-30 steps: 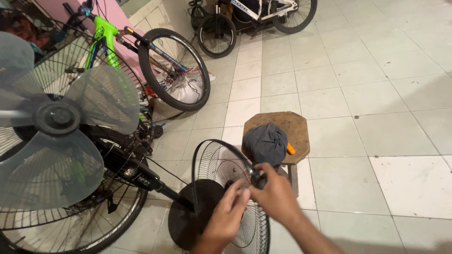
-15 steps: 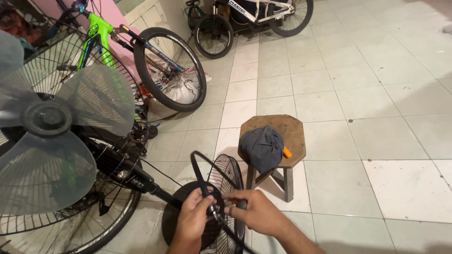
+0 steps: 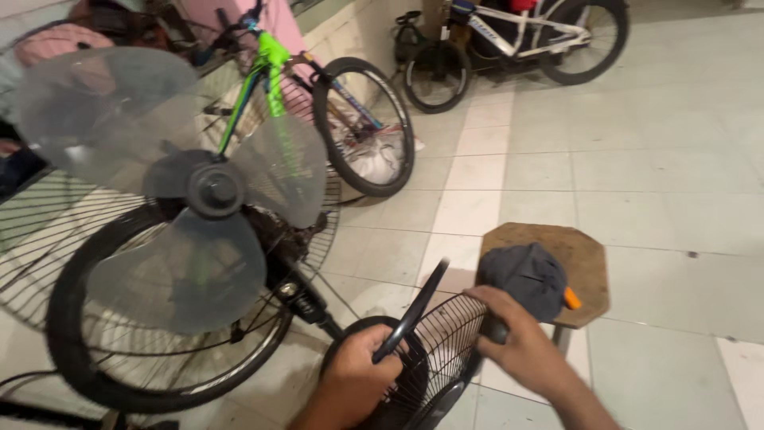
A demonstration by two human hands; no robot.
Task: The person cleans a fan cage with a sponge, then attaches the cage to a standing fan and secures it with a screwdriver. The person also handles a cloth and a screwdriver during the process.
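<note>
Low in front of us, over the tiled floor (image 3: pixel 660 199), we hold the detached wire fan guard (image 3: pixel 446 350) on edge between both hands. Our left hand (image 3: pixel 358 378) is clenched around the guard's black rim band (image 3: pixel 410 314), which sticks up and away from the grille, while our right hand (image 3: pixel 521 346) grips the far side of the rim, fingers (image 3: pixel 485 299) curled over the wires. We judge the guard to be light but springy: thin wires that flex and could bend if squeezed mid-grille, so the stiffer outer ring is the sound place to take hold, as both hands do now. The loose band looks floppy and apt to slip. Just behind the guard stands a small wooden stool (image 3: pixel 585 263) with a dark cloth cap (image 3: pixel 525 275) and something small and orange (image 3: pixel 571 299) on it. To our left the fan (image 3: pixel 199 191) shows bare translucent blades against its rear grille, with bicycles (image 3: pixel 350 119) parked beyond.
</note>
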